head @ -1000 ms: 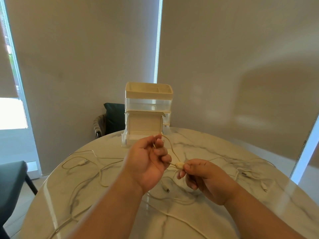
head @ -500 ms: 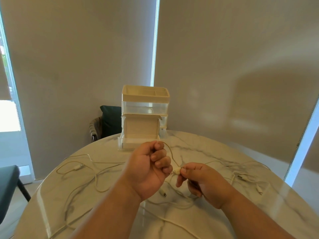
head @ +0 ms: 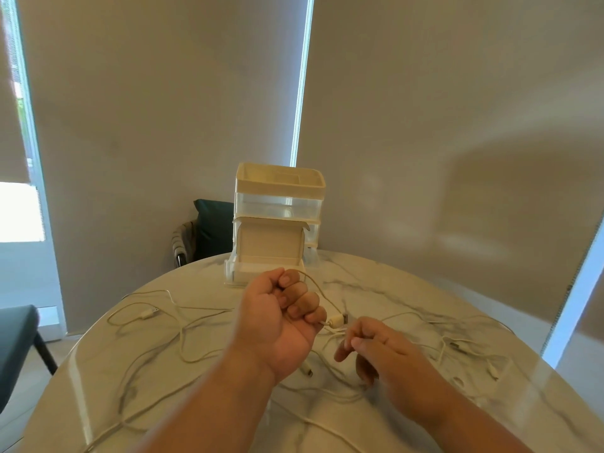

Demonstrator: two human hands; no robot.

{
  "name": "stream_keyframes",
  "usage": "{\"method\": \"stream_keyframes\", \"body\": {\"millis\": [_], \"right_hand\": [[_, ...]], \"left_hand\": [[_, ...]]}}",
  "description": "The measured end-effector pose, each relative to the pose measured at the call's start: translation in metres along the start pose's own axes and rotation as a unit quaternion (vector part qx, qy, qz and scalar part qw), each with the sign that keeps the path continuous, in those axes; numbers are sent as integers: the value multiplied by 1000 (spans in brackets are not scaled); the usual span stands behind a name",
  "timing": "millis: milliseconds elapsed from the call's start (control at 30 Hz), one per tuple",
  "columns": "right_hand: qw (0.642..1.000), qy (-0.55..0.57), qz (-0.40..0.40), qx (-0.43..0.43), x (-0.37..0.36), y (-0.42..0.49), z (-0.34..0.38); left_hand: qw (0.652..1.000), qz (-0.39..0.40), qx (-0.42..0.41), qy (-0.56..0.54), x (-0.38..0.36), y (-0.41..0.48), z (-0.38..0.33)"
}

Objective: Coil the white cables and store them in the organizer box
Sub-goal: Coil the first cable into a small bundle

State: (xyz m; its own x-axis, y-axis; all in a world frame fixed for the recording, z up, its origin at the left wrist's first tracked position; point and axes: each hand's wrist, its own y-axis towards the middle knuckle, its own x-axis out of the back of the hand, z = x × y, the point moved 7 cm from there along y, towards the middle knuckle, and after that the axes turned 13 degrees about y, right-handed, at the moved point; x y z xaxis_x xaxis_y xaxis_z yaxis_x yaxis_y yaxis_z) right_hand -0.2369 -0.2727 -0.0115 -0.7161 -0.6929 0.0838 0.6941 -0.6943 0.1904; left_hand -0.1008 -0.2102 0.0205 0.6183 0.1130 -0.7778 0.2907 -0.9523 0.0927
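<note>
Since half a second ago the right hand (head: 385,351) has let go of the plug (head: 337,320) it was pinching and dropped back toward the near edge of the table (head: 408,289), just beside the plug and no longer touching it. Its fingers (head: 343,353) are loosely bent and spread, blurred; no pinch shows, and whether a strand brushes them I cannot tell.

The left hand (head: 277,322) has stayed a fist, palm turned up, above the middle of the table. Its fingers (head: 300,300) are curled tight round the white cable (head: 315,284), which arcs out of the top of the fist and comes round to the plug, jutting out right beside the little finger.

More white cables (head: 183,325) lie uncoiled in loose loops across the table, some toward the left edge, others (head: 457,346) toward the right edge, and several strands cross under the forearms near the front edge. One small connector (head: 307,371) lies on the surface below the left wrist.

The organizer box (head: 277,243) stands at the far edge of the table, well apart from both hands. A dark chair (head: 212,223) shows behind that edge.
</note>
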Motion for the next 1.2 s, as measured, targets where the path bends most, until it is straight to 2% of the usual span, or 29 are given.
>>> {"method": "stream_keyframes", "body": {"millis": [100,267,433,533,700,867,1000,1100,1200], "right_hand": [[1000,22,17,1,-5,2,-1],[997,-56,53,-24,-10,11,-7],[993,-109,47,-8,-13,12,-2],[994,-103,36,14,-18,11,3],[992,-117,17,39,-19,8,9],[979,-193,-14,66,-10,4,19],[977,-203,-30,60,-4,1,18],[975,-208,-30,76,-6,-2,22],[971,-218,-38,92,-3,-2,23]], "left_hand": [[1000,-8,-22,1,4,0,-8],[999,-21,-41,-9,11,8,-13],[996,-68,-63,11,25,14,-19],[993,-84,-73,45,28,16,-20],[980,-75,-74,171,23,14,-15],[952,-93,-75,283,23,12,-10],[933,-89,-90,337,20,12,-10],[891,-61,-124,432,14,9,-9],[827,-37,-150,541,9,4,-4]]}}
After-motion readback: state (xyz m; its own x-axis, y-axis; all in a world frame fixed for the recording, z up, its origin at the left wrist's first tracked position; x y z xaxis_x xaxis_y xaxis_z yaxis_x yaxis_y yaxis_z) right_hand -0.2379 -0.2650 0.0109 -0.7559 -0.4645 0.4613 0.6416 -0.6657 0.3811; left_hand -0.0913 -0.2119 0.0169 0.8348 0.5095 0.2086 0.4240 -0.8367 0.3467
